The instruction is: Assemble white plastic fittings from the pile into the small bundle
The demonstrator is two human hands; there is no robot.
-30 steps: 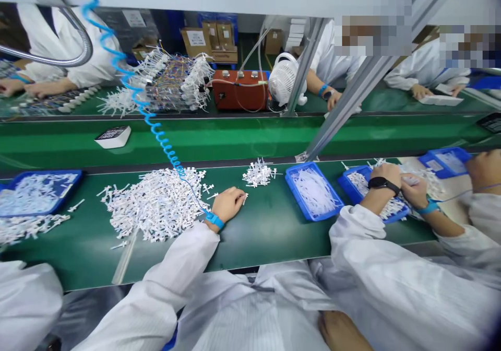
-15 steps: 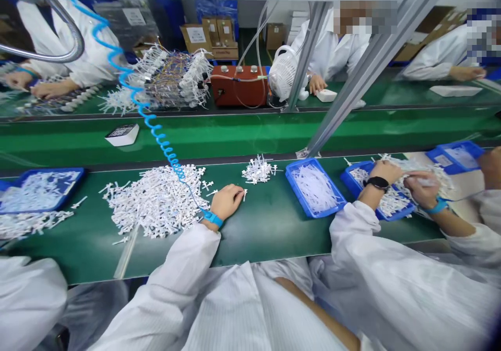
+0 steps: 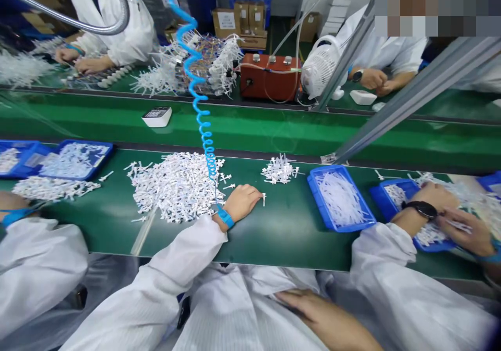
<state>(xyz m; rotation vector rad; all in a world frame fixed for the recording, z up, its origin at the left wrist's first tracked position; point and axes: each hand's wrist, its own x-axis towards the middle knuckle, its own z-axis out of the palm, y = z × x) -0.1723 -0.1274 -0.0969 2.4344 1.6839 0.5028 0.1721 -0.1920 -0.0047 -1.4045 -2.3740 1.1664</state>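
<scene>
At the far left, a neighbour's white sleeve lay against the green bench, with two blue trays of white plastic parts beyond it and a loose scatter of the same parts in front of them. On the conveyor belt behind stood one small white device with a dark screen. Next came the large heap of white plastic connectors, spread on the bench just left of the wearer's left hand. A blue coiled cord dropped from above to the blue wrist strap on that hand. The left hand rested palm down on the bench, fingers curled together, fingertips touching a single small white connector at their far end; whether it was pinched could not be told. Beyond it sat a small cluster of connectors, well apart from the heap. The wearer's right hand lay low on the white coat in the lap, fingers loosely extended, holding nothing. Further right stood a blue tray of thin white pieces, then a co-worker's hands, one with a black watch, working over another blue tray. Across the belt stood a red box and a white fan.
</scene>
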